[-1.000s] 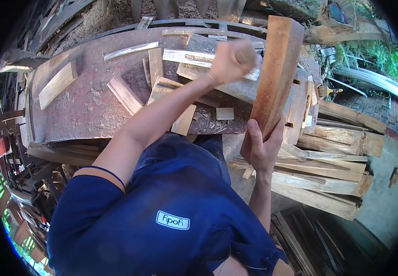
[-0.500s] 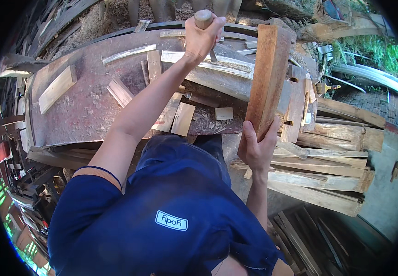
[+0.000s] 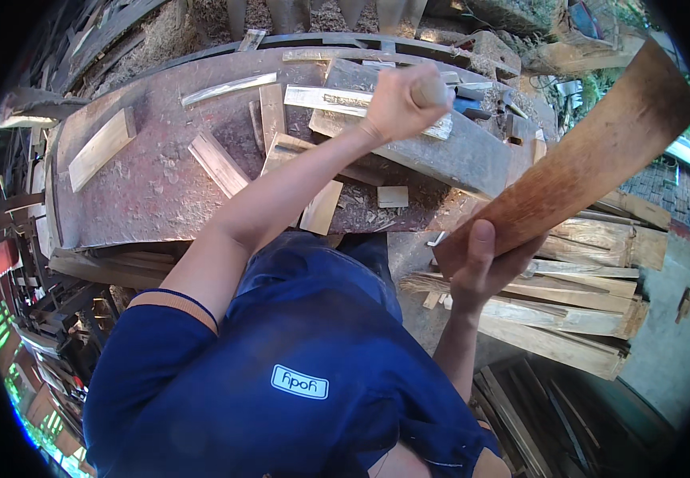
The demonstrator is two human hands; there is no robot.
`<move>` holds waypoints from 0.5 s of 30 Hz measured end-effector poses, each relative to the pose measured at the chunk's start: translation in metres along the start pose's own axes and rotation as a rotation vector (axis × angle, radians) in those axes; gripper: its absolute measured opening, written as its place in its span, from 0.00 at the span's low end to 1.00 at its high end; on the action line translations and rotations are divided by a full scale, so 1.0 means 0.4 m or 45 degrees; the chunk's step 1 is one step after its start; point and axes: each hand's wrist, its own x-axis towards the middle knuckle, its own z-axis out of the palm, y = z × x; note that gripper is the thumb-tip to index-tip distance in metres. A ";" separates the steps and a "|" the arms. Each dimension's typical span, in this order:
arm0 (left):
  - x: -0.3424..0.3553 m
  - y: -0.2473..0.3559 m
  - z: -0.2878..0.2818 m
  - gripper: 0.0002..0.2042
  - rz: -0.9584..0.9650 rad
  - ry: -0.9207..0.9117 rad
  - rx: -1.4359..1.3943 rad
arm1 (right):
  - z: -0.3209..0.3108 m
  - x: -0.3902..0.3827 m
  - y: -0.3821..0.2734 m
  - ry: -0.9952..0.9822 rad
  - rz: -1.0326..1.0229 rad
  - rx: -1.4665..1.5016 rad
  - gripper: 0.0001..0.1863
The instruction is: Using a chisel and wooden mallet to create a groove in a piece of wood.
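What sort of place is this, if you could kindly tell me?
It looks like a woodworking shop, probably a semi-open one: there is a worn bench scattered with wood pieces, and more boards lie at the person's right.

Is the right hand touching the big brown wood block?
Touching. The head view shows the right hand holding the brown wood block near its lower end, the thumb lying against it.

Daylight on a scuffed reddish counter (image 3: 145,195)
Smooth grey floor (image 3: 668,350) lies at right, brick-like paving (image 3: 664,187) beyond it, bright greenery (image 3: 597,84) past the counter.
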 end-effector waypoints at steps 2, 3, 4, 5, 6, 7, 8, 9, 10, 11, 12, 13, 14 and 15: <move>-0.024 0.008 0.008 0.11 0.091 -0.046 0.055 | 0.009 -0.001 0.062 -0.078 -0.314 -0.373 0.35; -0.035 0.006 0.010 0.11 0.179 -0.091 0.114 | 0.001 0.007 0.071 -0.395 0.175 -0.578 0.33; -0.047 -0.006 0.015 0.12 0.200 -0.124 0.082 | -0.002 0.005 0.075 -0.393 0.161 -0.614 0.33; -0.052 -0.001 0.017 0.12 0.196 -0.117 0.088 | -0.002 0.000 0.078 -0.393 0.149 -0.649 0.32; -0.059 0.006 0.024 0.12 0.199 -0.124 0.092 | -0.001 -0.006 0.073 -0.404 0.148 -0.646 0.32; -0.062 0.010 0.026 0.12 0.201 -0.132 0.096 | 0.000 -0.010 0.065 -0.296 0.139 -0.478 0.32; -0.060 0.010 0.026 0.11 0.196 -0.190 0.088 | -0.003 -0.015 0.058 -0.178 0.132 -0.316 0.32; -0.063 0.009 0.027 0.11 0.193 -0.192 0.086 | -0.002 -0.025 0.071 -0.178 0.135 -0.319 0.32; -0.068 0.008 0.029 0.11 0.181 -0.196 0.104 | -0.002 -0.041 0.098 -0.108 0.037 -0.208 0.32; -0.068 0.005 0.029 0.11 0.173 -0.196 0.127 | 0.014 -0.038 0.094 -0.043 -0.066 -0.093 0.33; -0.069 -0.007 0.027 0.11 0.177 -0.196 0.128 | 0.023 -0.022 0.083 -0.184 -0.080 -0.311 0.32; -0.070 -0.023 0.021 0.11 0.240 -0.181 0.171 | 0.028 -0.002 0.061 -0.402 0.030 -0.671 0.31; -0.063 -0.017 0.012 0.10 0.304 -0.171 0.210 | 0.027 -0.001 0.062 -0.410 0.003 -0.626 0.30; -0.052 -0.010 0.008 0.10 0.309 -0.175 0.208 | 0.025 -0.001 0.063 -0.418 -0.025 -0.581 0.30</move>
